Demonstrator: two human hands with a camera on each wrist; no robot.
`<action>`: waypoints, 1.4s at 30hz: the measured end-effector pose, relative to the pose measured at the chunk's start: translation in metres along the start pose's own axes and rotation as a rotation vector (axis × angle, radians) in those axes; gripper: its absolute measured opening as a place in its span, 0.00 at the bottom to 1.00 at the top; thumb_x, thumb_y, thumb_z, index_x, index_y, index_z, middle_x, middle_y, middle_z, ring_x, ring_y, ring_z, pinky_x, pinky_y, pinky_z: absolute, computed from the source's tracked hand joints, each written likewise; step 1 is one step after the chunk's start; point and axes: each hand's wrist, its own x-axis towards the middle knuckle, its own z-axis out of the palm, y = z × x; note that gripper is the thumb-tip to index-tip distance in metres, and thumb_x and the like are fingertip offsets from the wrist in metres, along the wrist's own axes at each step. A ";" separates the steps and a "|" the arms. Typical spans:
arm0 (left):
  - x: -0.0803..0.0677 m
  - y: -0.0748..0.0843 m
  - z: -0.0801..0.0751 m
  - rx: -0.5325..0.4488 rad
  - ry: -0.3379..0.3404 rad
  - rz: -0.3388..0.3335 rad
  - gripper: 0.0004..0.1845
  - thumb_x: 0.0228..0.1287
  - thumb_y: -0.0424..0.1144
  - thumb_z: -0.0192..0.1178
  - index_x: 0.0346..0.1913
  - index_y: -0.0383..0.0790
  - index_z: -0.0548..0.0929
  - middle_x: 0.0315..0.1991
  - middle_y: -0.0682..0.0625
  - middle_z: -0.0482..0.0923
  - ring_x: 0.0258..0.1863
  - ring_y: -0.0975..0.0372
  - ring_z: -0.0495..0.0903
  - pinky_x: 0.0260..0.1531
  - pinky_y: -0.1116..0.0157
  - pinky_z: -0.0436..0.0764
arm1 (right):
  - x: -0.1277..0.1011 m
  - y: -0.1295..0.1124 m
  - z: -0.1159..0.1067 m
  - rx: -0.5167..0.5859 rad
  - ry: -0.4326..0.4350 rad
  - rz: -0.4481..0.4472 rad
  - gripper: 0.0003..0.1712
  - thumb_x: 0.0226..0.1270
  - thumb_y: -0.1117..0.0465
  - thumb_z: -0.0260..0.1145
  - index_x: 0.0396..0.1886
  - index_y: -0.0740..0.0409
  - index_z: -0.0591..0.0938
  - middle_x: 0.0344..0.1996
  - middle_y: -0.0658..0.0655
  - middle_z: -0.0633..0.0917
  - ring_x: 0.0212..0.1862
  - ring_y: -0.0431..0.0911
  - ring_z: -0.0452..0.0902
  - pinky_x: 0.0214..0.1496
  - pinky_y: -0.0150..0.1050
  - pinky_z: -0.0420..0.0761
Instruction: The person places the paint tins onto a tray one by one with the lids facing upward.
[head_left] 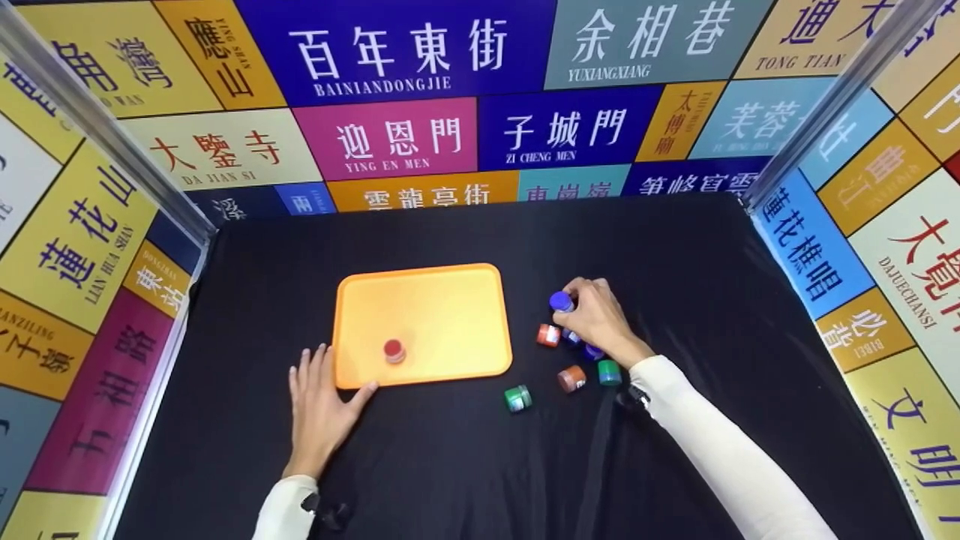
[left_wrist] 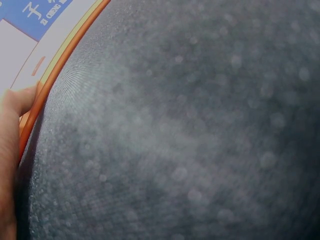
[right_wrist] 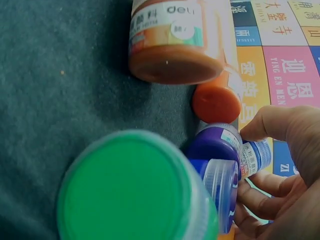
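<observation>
My right hand [head_left: 600, 311] pinches a small blue-lidded paint jar [head_left: 561, 301] between thumb and fingers. The right wrist view shows the label of that blue-lidded jar [right_wrist: 256, 159]. Close under the hand lie a purple jar [right_wrist: 215, 142], another dark blue jar [right_wrist: 220, 190] and an orange-red jar [head_left: 548, 334]. At the near left corner of an orange tray [head_left: 450, 315], my left hand [head_left: 321, 409] rests with its fingers spread along the side and its thumb at the front rim [left_wrist: 65, 57]. A red-lidded jar [head_left: 394, 351] stands upright on the tray.
Nearer to me on the black cloth [head_left: 442, 465] are a green jar [head_left: 517, 398], an orange-brown jar [head_left: 571, 378] and a second green jar [head_left: 609, 373] by my right wrist. Printed panels [head_left: 397, 135] wall the table at the back and sides.
</observation>
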 end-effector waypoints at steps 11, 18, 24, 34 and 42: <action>0.000 0.001 -0.001 0.003 0.005 -0.001 0.56 0.62 0.60 0.79 0.81 0.27 0.68 0.82 0.29 0.65 0.85 0.33 0.55 0.85 0.34 0.45 | 0.001 -0.010 0.011 0.065 0.057 -0.117 0.19 0.57 0.60 0.77 0.48 0.61 0.88 0.45 0.61 0.89 0.63 0.61 0.76 0.66 0.56 0.79; -0.001 0.000 0.001 -0.001 0.005 0.001 0.56 0.62 0.60 0.79 0.81 0.26 0.68 0.82 0.29 0.65 0.85 0.34 0.55 0.85 0.34 0.45 | -0.001 -0.019 0.021 0.079 0.072 -0.187 0.19 0.59 0.61 0.79 0.49 0.62 0.87 0.45 0.61 0.90 0.61 0.61 0.75 0.68 0.54 0.78; -0.001 0.001 0.000 -0.007 0.002 -0.001 0.56 0.62 0.60 0.79 0.81 0.27 0.68 0.82 0.29 0.65 0.85 0.34 0.54 0.85 0.34 0.44 | -0.002 -0.029 0.029 0.097 0.081 -0.233 0.18 0.60 0.62 0.81 0.48 0.62 0.87 0.45 0.61 0.90 0.60 0.61 0.76 0.67 0.52 0.78; 0.000 0.000 0.000 0.008 0.005 0.003 0.56 0.62 0.61 0.79 0.81 0.27 0.68 0.81 0.29 0.65 0.85 0.34 0.55 0.85 0.34 0.45 | -0.005 -0.044 0.044 0.130 0.074 -0.282 0.19 0.61 0.60 0.82 0.49 0.61 0.88 0.45 0.59 0.90 0.60 0.59 0.76 0.66 0.52 0.79; 0.000 0.001 0.000 0.008 -0.003 -0.001 0.56 0.62 0.62 0.78 0.81 0.26 0.68 0.82 0.29 0.65 0.85 0.33 0.54 0.85 0.34 0.44 | -0.007 -0.057 0.057 0.164 0.041 -0.308 0.18 0.64 0.59 0.82 0.50 0.60 0.87 0.46 0.59 0.88 0.60 0.57 0.75 0.65 0.52 0.79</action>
